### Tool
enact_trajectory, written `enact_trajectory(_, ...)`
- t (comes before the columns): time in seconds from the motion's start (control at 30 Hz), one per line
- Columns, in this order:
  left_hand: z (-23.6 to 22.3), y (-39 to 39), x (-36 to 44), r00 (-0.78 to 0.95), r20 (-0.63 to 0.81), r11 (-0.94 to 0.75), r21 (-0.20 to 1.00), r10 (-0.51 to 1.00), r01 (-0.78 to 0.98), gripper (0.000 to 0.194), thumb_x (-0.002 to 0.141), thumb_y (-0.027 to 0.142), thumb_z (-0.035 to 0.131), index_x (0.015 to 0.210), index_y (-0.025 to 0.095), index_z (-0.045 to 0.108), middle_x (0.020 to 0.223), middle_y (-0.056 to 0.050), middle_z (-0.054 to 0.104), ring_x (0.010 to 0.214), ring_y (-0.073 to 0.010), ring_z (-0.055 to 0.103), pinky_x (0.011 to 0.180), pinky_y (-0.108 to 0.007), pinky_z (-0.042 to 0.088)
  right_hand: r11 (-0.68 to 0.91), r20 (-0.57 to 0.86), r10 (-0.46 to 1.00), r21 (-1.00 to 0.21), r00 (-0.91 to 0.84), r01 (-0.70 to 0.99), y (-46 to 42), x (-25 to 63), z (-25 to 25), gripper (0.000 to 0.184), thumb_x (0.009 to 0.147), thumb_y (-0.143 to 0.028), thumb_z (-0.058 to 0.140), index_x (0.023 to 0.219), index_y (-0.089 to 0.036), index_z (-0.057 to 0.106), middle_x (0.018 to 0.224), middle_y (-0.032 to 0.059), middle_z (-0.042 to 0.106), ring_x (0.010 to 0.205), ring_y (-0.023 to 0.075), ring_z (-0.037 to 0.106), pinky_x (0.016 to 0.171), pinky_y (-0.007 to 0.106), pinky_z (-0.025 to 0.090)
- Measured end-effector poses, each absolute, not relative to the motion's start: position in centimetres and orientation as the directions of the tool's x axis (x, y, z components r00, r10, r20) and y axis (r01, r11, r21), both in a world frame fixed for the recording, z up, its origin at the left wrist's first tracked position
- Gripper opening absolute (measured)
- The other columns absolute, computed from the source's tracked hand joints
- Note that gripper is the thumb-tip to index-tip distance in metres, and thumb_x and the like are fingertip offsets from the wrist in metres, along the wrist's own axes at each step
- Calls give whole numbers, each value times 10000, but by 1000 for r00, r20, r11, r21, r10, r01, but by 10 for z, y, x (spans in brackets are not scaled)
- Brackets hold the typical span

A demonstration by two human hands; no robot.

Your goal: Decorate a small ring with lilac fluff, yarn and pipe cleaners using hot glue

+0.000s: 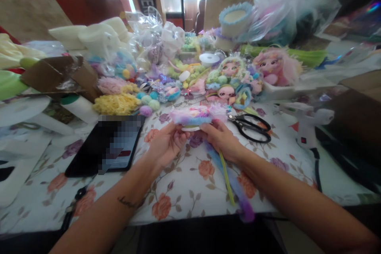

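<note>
Both hands hold a small craft piece point(192, 116) covered in pink, lilac and blue fluff, with a pale rim along its near edge. My left hand point(166, 145) pinches the left end, its fingers curled. Closed on the right end is my right hand point(222, 139), with the thumb at the rim. From under that hand hang a fuzzy blue-to-purple strip point(238, 192) and a thin yellow-green strip point(228, 180), both reaching toward the table's front. Black-handled scissors point(253, 127) lie just beyond my right hand. The piece's underside is hidden by my fingers.
A black tablet point(105, 147) lies left on the flowered tablecloth point(166, 194). Yellow fluffy trim point(116, 104) and several pompoms point(146, 110) sit behind it. Dolls point(229, 69) and a white spool point(209, 59) crowd the back. A white glue gun point(308, 127) stands right, its cord trailing forward.
</note>
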State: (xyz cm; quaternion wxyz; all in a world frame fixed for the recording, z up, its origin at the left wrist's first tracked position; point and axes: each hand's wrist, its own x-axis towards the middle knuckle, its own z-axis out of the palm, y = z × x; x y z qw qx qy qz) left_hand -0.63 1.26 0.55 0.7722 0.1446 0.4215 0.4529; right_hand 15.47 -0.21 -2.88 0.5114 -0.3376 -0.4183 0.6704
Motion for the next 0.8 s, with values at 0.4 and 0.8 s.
enact_trajectory(0.4,11,11,-2,195,-563,565,618,803,-546,263,808,-3,413,622,125,548,526,-32,557,442,-69,553,391,-88,448,-113,-72,984,-958,-162,-264,-4,151,-20,136,757,-337,726,790,-210,690,715,-24,659,744,159,611,754,287,491)
enact_trajectory(0.8,7,9,1,213,-500,525,647,840,-552,188,791,15,458,681,118,570,578,-30,568,492,-80,565,424,-112,473,-143,-127,987,-971,-94,-192,-6,149,-12,166,723,-347,714,791,-198,686,728,-24,653,724,150,574,715,279,457)
